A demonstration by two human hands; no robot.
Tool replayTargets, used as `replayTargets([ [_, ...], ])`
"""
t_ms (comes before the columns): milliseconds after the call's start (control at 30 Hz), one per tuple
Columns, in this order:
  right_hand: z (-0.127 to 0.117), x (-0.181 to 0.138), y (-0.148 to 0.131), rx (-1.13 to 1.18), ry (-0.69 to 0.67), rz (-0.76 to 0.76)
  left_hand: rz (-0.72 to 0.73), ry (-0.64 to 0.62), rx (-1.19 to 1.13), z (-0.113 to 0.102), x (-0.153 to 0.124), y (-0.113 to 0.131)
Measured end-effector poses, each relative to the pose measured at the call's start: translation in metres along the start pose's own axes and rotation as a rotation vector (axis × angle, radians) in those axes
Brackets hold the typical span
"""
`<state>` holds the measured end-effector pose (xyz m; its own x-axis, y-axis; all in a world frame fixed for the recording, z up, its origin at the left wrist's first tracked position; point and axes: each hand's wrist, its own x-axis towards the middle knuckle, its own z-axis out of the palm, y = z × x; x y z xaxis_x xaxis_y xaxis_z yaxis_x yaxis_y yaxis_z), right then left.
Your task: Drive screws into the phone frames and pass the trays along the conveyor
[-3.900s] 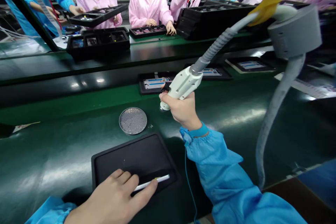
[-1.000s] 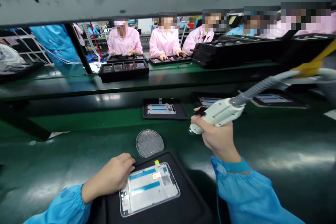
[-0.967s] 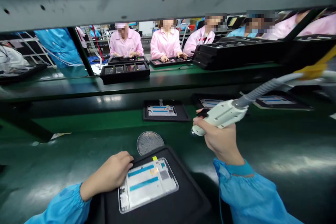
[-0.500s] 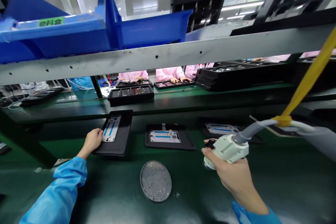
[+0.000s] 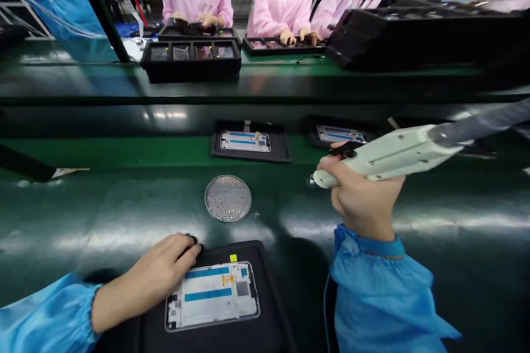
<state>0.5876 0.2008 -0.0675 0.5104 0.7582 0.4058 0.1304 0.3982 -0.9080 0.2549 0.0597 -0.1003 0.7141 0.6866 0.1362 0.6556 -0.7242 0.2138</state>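
Note:
My left hand [image 5: 155,273] is closed on the far left edge of a black tray [image 5: 269,300] at the front of the bench. Lying in that tray is a phone frame [image 5: 211,297] with blue strips and a yellow tab; my fingertips are at its upper left corner. My right hand [image 5: 364,198] wraps around a pale green electric screwdriver [image 5: 397,151], which has a black lever and a thick grey cable end. Its metal tip points left, above the bench. A round perforated dish [image 5: 227,198] with small bits in it lies between my hands.
Two more black trays with phone frames, one in the middle [image 5: 281,146] and one at right [image 5: 310,129], lie farther back. Beyond a raised ledge stand a compartment tray [image 5: 190,69] and a stack of black trays [image 5: 393,38]. Several people in pink work there.
My left hand has brought the black tray with its phone frame from the far left to the front of the bench. The screwdriver has swung nearly level. The view has tipped down.

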Motion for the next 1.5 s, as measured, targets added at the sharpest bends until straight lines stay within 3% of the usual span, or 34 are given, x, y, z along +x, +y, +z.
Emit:
replayTargets([
  [100,0.002,-0.004,-0.003,0.016,-0.029,-0.002,0.025,0.049,0.045,0.012,-0.011,0.028],
  [233,0.003,-0.005,-0.005,0.037,-0.031,0.013,0.004,-0.078,0.037,0.012,-0.015,0.051],
  [400,0.005,-0.005,-0.006,0.061,-0.038,0.009,-0.110,-0.171,-0.038,0.013,-0.001,0.056],
  [733,0.004,-0.003,-0.009,0.100,-0.038,0.022,-0.025,-0.301,0.084,0.000,0.010,0.068],
  [1333,-0.001,-0.001,0.000,0.072,-0.096,-0.028,-0.002,-0.125,0.166,0.010,0.009,0.069],
  [1500,-0.001,0.000,0.001,0.074,-0.090,-0.032,0.004,-0.131,0.171,0.006,0.013,0.070],
])
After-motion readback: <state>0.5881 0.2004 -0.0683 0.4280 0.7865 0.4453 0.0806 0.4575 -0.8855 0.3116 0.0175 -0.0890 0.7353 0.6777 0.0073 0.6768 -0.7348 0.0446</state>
